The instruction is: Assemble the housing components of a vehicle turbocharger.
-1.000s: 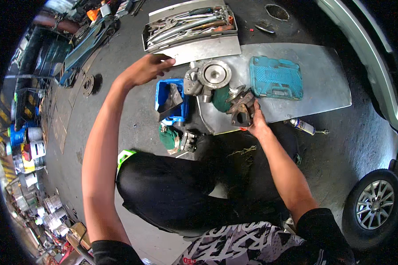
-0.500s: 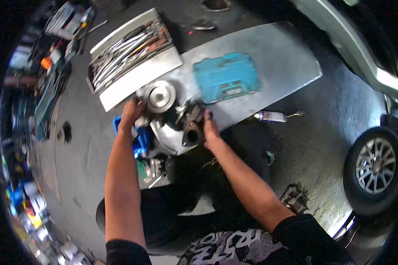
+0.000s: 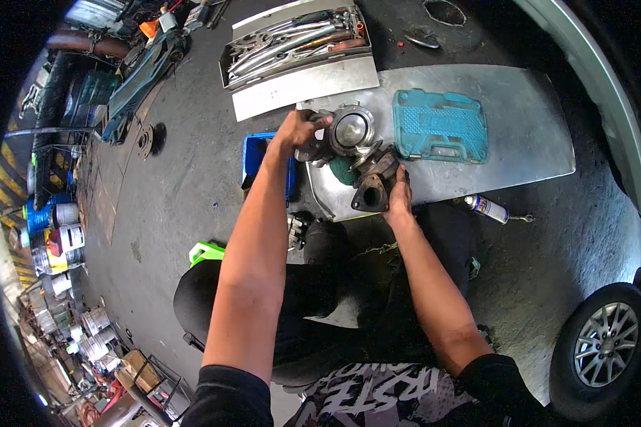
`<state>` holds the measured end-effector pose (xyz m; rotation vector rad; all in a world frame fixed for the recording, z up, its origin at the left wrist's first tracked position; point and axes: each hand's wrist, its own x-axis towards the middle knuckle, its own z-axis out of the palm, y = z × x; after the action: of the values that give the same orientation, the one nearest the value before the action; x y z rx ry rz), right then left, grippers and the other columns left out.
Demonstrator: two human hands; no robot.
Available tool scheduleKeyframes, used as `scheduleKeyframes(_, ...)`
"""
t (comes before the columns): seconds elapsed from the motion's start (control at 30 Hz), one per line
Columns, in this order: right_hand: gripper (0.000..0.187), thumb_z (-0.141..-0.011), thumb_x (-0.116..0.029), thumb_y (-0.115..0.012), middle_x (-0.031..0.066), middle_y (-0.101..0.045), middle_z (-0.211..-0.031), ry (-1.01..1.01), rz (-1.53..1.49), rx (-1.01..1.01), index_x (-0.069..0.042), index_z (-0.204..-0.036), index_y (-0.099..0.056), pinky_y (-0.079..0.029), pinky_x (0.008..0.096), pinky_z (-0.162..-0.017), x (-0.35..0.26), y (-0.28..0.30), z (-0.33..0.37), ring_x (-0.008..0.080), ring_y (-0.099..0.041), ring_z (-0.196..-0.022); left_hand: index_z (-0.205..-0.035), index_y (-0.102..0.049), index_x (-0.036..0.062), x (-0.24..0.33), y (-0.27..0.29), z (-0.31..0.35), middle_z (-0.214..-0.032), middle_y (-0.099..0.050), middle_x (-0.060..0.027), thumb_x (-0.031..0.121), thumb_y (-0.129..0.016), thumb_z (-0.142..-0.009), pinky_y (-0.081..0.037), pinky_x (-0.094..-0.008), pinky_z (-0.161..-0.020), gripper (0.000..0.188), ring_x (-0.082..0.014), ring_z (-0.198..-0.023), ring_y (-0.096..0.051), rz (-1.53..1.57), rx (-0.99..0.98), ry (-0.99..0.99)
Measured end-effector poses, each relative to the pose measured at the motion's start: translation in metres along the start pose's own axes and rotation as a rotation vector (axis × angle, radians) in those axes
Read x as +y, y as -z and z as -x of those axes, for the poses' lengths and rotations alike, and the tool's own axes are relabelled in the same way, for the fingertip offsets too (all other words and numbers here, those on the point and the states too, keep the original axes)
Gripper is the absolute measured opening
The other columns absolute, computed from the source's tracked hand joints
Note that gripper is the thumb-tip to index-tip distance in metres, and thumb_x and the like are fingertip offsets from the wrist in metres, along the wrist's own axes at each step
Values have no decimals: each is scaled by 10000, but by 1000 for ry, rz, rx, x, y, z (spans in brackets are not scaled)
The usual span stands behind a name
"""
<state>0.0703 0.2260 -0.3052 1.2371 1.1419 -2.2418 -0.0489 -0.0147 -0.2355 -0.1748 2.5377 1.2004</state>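
Observation:
A turbocharger (image 3: 352, 130), with a round silvery face and a rusty brown flanged outlet, rests over the near left part of a metal sheet (image 3: 527, 128). My left hand (image 3: 300, 130) is closed around its dark left side, fingers curled over the top. On the opposite side my right hand (image 3: 400, 193) grips the rusty housing beside the flange opening, thumb up along its edge. A dark green pad or cloth (image 3: 342, 171) shows partly from beneath the turbocharger. Just past the right hand lies a turquoise tool case (image 3: 440, 127), closed.
An open metal toolbox (image 3: 303, 78) full of wrenches stands behind my left hand. A blue bin (image 3: 251, 158) sits by my left forearm. On the floor at right are a spray can (image 3: 488, 208) and a wheel (image 3: 605, 345). A disc (image 3: 145, 141) lies far left.
My view has turned, so the sheet, toolbox and tool case sit further right in it. Both hands stay on the turbocharger. The blue bin shows more fully now.

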Motion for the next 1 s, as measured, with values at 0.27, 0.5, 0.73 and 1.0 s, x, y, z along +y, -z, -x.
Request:
scheduleKeyframes(0.27,501,-986,-486,-417,83,-589,-1275,-16,-147,-152,-101,-1284,-538,-452,443,-979,2,5,-12,270,-575,-1130,-1195,-590,-26,3,-20,39,-1076,-653,-145,443,-535,-957,-550,-365,-772,529,-228,-836,-650,824,-29,270)
scheduleKeyframes(0.5,461,-970,-461,-451,72,-621,-1209,-49,-228,-179,-118,-1257,-561,-460,438,-969,1,5,-18,262,-586,-1100,-1195,-569,19,-17,-20,36,-988,-663,-109,352,-500,-967,-563,-384,-694,409,-211,-797,-655,1068,-166,375)
scheduleKeyframes(0.73,492,-968,-483,-444,66,-600,-1253,-88,-131,-84,-116,-1276,-556,-439,441,-989,-3,1,-9,253,-570,-1131,-1281,-549,58,-27,-28,27,-1158,-622,-171,396,-573,-895,-507,-410,-867,513,-270,-1007,-619,862,-163,294)
scheduleKeyframes(1.0,502,-945,-479,-519,62,-596,-1272,-60,-202,-109,-117,-1292,-553,-435,435,-992,1,5,-13,259,-565,-1143,-1397,-469,137,-14,-26,20,-1326,-537,-171,640,-590,-794,-331,-403,-1022,794,-279,-1172,-497,764,-297,363)
